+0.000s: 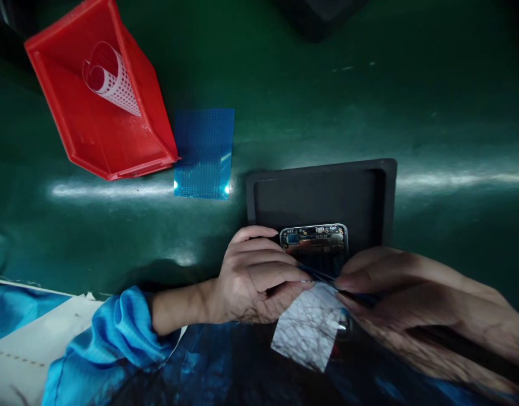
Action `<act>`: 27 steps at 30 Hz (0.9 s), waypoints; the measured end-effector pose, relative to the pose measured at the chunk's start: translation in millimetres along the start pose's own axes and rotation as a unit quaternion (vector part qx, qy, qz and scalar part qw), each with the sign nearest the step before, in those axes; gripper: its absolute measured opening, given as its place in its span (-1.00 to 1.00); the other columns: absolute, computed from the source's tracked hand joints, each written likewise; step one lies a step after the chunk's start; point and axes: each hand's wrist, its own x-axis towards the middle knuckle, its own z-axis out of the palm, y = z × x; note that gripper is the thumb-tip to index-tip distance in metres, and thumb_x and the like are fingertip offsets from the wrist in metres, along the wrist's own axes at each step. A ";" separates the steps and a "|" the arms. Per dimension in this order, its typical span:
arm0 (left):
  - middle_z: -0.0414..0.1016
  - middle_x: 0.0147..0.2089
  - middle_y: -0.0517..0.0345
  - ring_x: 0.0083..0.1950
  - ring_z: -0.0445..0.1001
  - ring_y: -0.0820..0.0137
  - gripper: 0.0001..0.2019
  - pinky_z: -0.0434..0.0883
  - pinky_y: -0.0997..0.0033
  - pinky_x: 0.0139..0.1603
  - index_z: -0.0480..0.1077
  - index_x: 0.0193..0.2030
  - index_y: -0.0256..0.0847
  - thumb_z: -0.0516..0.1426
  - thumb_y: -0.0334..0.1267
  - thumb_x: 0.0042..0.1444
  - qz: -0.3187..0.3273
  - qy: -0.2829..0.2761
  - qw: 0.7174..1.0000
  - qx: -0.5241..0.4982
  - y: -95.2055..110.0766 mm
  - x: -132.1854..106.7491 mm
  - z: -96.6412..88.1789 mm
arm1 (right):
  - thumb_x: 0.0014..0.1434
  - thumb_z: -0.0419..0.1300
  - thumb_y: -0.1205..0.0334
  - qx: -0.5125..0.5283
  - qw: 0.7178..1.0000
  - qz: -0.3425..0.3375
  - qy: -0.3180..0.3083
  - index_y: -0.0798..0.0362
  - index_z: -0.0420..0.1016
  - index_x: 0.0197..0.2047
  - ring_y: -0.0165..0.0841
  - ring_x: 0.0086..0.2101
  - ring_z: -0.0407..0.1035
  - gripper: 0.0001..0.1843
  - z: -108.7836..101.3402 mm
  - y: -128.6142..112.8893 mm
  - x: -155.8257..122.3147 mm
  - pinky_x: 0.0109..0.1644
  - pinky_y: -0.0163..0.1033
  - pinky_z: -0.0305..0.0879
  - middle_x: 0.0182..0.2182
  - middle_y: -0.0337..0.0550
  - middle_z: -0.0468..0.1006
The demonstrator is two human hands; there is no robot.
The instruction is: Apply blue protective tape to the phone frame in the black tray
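An opened phone (314, 243) sits over the black tray (310, 197), long axis seemingly toward the wearer, between the nearer left hand (253, 270), curled around its left edge, and the right hand (394, 285), pinching a thin dark tool (320, 277)

Illum. dim overall, upper corners v. dark. Horiz. glare band on green tabletop (453, 107); bright spots low on blue sheet (204, 149). Shadow nr. L forearm (183, 307). R hand (394, 287) soft.

Person's left hand (259, 273): curled inward | left wrist (211, 301): nearly straight | right hand (405, 290): pinching, just beside the left
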 end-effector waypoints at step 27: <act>0.77 -0.30 0.43 -0.30 0.73 0.52 -0.90 0.62 0.24 0.23 0.55 -0.21 -0.10 0.29 -0.28 0.39 -0.022 0.001 1.000 0.001 1.9 -0.3 1.1 | 0.52 0.05 -0.04 0.011 0.990 0.096 0.107 -0.09 0.28 -0.48 -0.24 -0.42 0.52 -0.50 33.5 -24.8 -17.8 -0.40 -0.18 0.46 -0.44 -0.21 0.55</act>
